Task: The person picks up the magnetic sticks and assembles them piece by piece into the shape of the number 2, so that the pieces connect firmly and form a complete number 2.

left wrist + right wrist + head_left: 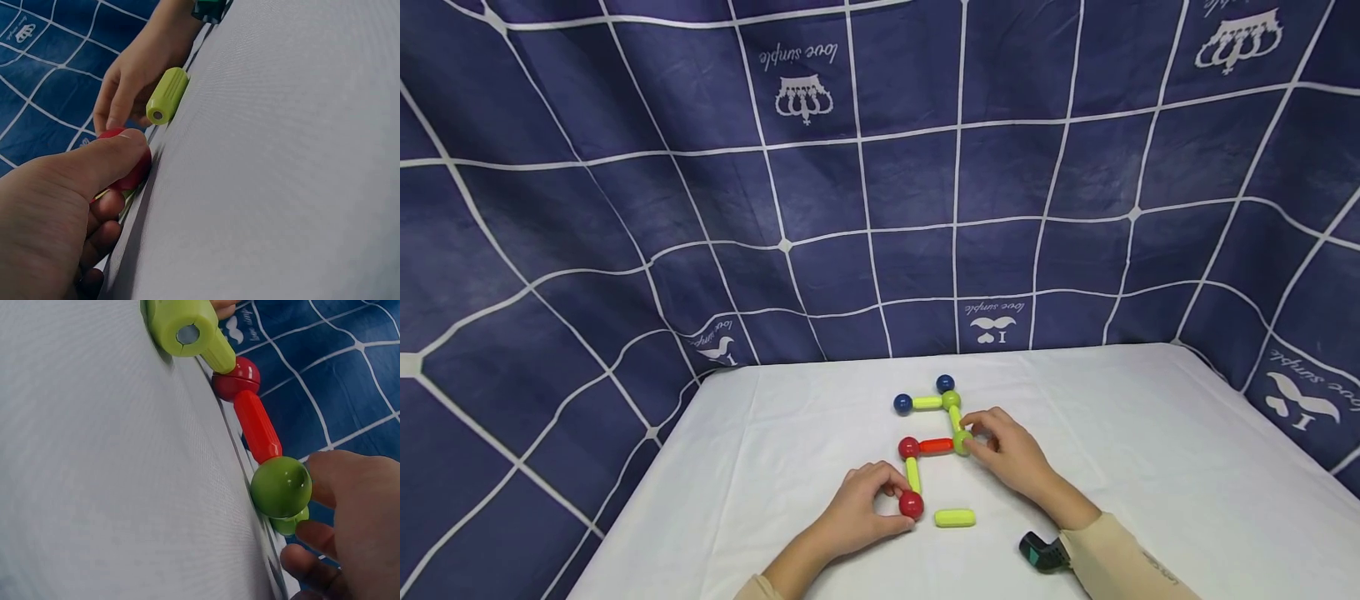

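Observation:
On the white cloth lies a joined zigzag of balls and short rods. My left hand [867, 508] pinches the near red ball [912, 504] between thumb and fingers. A yellow-green rod [913, 475] links it to another red ball [908, 447]. From there a red rod [936, 446] runs to a green ball [962, 442]. My right hand [1009, 454] has thumb and fingers curled about that green ball; its fingertips are partly hidden in the right wrist view. Another yellow-green rod [955, 413] continues to a far green ball [951, 400].
A loose yellow-green rod [955, 518] lies right of the near red ball. Two blue balls [903, 403] sit at the far end, one on a yellow-green rod [927, 402]. A black device [1043, 552] is by the right sleeve. Blue gridded cloth [917, 183] hangs behind the table [760, 450].

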Demonstrator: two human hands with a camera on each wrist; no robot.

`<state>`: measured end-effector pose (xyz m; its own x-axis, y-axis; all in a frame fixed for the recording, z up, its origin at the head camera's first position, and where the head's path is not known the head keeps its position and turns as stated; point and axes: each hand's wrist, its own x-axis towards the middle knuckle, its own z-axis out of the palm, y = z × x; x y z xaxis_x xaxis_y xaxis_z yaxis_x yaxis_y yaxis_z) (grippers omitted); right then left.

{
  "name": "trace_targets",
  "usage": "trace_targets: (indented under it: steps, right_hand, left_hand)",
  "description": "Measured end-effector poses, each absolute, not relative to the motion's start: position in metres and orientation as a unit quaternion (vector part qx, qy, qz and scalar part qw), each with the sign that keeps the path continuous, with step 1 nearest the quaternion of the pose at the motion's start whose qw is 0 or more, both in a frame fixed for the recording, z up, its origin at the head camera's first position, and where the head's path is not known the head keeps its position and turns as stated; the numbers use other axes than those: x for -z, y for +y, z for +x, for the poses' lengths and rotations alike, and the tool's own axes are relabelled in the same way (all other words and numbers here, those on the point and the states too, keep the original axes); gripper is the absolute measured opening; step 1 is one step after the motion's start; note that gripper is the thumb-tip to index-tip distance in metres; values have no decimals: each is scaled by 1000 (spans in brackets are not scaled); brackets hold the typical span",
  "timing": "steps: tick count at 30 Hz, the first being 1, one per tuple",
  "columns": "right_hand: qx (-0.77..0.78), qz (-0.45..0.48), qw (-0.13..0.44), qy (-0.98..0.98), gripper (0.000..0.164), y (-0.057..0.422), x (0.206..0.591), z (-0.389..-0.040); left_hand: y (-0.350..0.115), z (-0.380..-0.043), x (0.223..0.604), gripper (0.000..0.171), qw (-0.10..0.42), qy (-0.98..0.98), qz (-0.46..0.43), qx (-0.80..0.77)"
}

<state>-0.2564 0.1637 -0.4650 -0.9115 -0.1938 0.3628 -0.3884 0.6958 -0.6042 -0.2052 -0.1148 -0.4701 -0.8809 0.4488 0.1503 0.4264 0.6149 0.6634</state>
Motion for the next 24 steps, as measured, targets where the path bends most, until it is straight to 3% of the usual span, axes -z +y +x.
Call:
trace_targets:
  steps: [7, 14, 24]
  right_hand:
    - [-362, 172, 157, -903, 27, 157, 449, -258]
    - [-389, 222, 82, -890, 26, 130, 426, -267]
    - [-372, 321, -16, -871, 31, 108, 428, -272]
  left_hand:
    - [-114, -206, 470, 35, 18, 898, 244, -367]
    - [-115, -205, 471, 35, 34, 898, 233, -372]
    - [-118, -206, 471, 43, -8, 891, 268, -366]
